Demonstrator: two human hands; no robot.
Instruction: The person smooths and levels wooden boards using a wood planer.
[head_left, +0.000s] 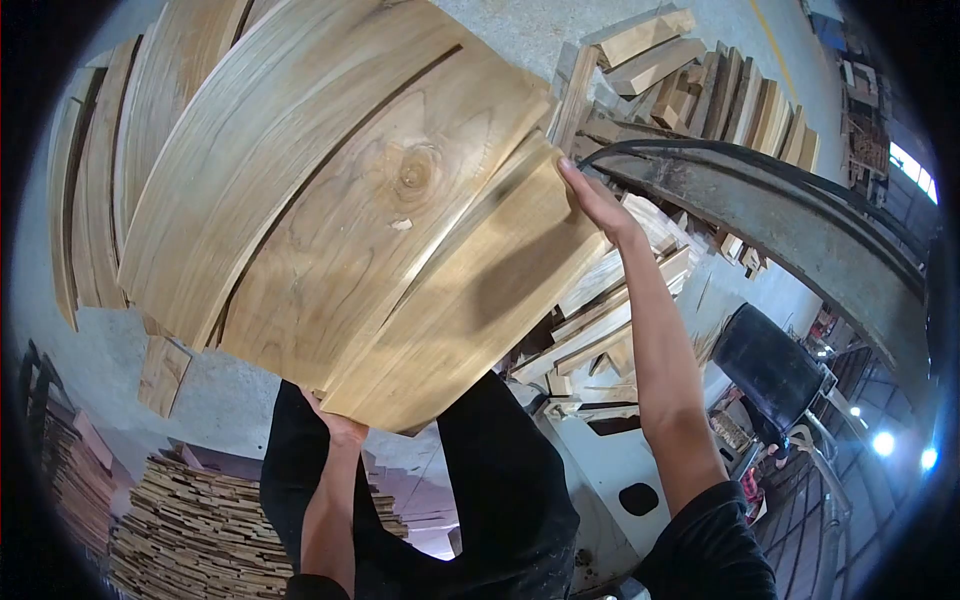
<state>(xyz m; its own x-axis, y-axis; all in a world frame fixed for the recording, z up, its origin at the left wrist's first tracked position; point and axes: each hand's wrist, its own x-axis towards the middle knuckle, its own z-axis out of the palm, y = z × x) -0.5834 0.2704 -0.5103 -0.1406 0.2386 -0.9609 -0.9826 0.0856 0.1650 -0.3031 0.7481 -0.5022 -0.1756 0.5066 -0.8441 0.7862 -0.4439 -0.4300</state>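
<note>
Timber plank [470, 300] looks stiff and moderately heavy for its length, probably a little slippery on its smooth face, and not fragile, though the thin long edges might splinter; the two ends seem the best place to take hold. Its surface is pale golden brown with fine lengthwise grain, and a dark shadow falls across the half toward the right hand [597, 205]. That hand is closed around the far end, thumb on the upper face, while the left hand [338, 424] grips the near end at its corner. The plank sits in front of the person's lap, tilted, with its long edge right beside a knotted board [385, 205]; whether it rests on that board I cannot tell. Beyond lies another wide board [280, 140], split from the knotted one by a dark gap. Farther out are black trousers [510, 480] below, stacked slats [190, 530] at lower left, a metal beam [740, 200] at right, and piled wood blocks [760, 110] behind it on the floor
</note>
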